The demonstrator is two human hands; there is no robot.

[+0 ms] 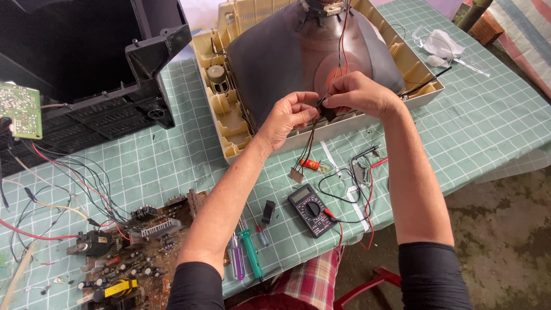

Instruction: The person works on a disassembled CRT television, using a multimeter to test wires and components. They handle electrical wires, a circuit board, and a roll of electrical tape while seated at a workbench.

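Both forearms reach forward over the table (476, 132), left hand (290, 115) and right hand (359, 95) meet at the picture tube's (275, 57) near edge, each grip pinching the thin wires (322, 102), fingers curled.

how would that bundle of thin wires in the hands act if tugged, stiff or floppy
Probably floppy: the thin wires sag in loose curves below the left hand and right hand. Likely light. A hard tug might strain the small connector dangling at their end.

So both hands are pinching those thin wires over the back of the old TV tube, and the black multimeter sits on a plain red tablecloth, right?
Not quite. The head view shows the multimeter on a green checked tablecloth, not plain red. Both the left hand and right hand do pinch the wires over the tube.
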